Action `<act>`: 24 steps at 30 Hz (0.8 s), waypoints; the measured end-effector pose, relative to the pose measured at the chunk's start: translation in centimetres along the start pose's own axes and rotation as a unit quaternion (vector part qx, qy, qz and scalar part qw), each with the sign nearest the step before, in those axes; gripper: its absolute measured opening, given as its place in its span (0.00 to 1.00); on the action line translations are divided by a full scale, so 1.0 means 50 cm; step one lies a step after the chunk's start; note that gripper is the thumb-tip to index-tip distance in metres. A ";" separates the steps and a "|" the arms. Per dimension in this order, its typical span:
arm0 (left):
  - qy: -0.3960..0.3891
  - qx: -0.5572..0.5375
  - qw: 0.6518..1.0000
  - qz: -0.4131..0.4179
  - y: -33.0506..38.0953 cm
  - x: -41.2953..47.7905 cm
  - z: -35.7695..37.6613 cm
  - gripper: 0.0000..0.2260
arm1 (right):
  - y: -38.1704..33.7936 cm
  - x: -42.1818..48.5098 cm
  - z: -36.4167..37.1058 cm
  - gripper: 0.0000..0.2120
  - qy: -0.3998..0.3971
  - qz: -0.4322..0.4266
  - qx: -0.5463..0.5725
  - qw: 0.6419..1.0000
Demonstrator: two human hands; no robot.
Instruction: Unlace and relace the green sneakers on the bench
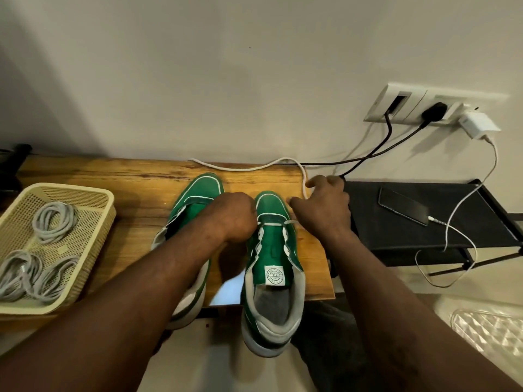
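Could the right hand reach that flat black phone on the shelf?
Probably yes: the flat black phone lies uncovered beside the right hand, nothing between, though that hand holds a white shoelace.

Toward the wooden bench's [113, 176] right end, the left hand [232, 216] curls at a green sneaker's [273, 258] front eyelets; the right hand [322, 210] grips its white lace [246, 168].

No legible text, number or brand name is available in this view. One marking is present: a white square label [274, 275] sewn to the tongue [272, 250] of the right-hand sneaker [271, 205]. The label carries a green circular emblem ringed with lettering. The lettering is too small and too blurred to read.
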State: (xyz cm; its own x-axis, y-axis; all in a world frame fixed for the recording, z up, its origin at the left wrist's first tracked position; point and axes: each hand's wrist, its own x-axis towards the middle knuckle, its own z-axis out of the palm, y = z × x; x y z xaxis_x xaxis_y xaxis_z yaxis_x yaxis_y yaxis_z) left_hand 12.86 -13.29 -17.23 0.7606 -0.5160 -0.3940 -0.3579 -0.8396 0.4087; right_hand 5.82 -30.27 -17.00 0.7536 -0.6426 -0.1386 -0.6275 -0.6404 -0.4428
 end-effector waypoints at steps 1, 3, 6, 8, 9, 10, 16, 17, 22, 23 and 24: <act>0.005 0.010 1.000 0.003 -0.001 0.001 -0.001 0.06 | -0.012 -0.008 -0.003 0.25 0.012 -0.031 -0.023 0.999; 0.013 0.039 0.999 0.005 0.000 0.000 0.005 0.05 | -0.030 -0.023 -0.006 0.25 -0.028 -0.068 -0.068 0.995; 0.033 0.066 0.997 0.005 -0.004 0.004 0.016 0.05 | -0.041 -0.053 0.000 0.30 -0.168 -0.071 -0.156 0.971; 0.047 0.051 0.998 0.001 -0.008 0.009 0.016 0.06 | -0.036 -0.062 0.005 0.31 -0.161 -0.075 -0.181 0.967; 0.052 0.035 0.998 -0.003 -0.007 0.010 0.016 0.06 | -0.033 -0.062 0.005 0.31 -0.151 -0.077 -0.183 0.968; 0.056 0.019 0.998 -0.008 -0.005 0.012 0.016 0.07 | -0.031 -0.060 0.005 0.30 -0.143 -0.078 -0.181 0.970; 0.036 -0.016 0.999 -0.034 0.005 0.033 0.018 0.07 | -0.033 -0.063 0.037 0.36 -0.148 -0.193 -0.202 0.949; 0.032 0.000 0.999 -0.033 0.000 0.039 0.017 0.08 | -0.035 -0.061 0.045 0.35 -0.149 -0.202 -0.208 0.945; 0.047 -0.013 0.998 -0.039 -0.001 0.029 -0.041 0.09 | -0.040 -0.046 0.056 0.36 -0.148 -0.166 -0.220 0.950; 0.068 -0.080 0.994 -0.039 0.005 0.016 -0.065 0.07 | -0.038 -0.044 0.057 0.36 -0.148 -0.168 -0.217 0.950; 0.095 -0.189 0.977 -0.031 0.010 -0.001 -0.089 0.04 | -0.035 -0.042 0.058 0.35 -0.146 -0.171 -0.213 0.951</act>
State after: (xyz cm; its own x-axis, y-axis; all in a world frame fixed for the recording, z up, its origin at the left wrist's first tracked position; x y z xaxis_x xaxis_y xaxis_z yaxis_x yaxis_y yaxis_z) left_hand 15.07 -12.92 -13.36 0.8745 -0.3947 -0.2819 -0.1099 -0.7273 0.6775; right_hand 5.90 -26.58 -18.48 0.9109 -0.2626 -0.3183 -0.3121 -0.9431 -0.1151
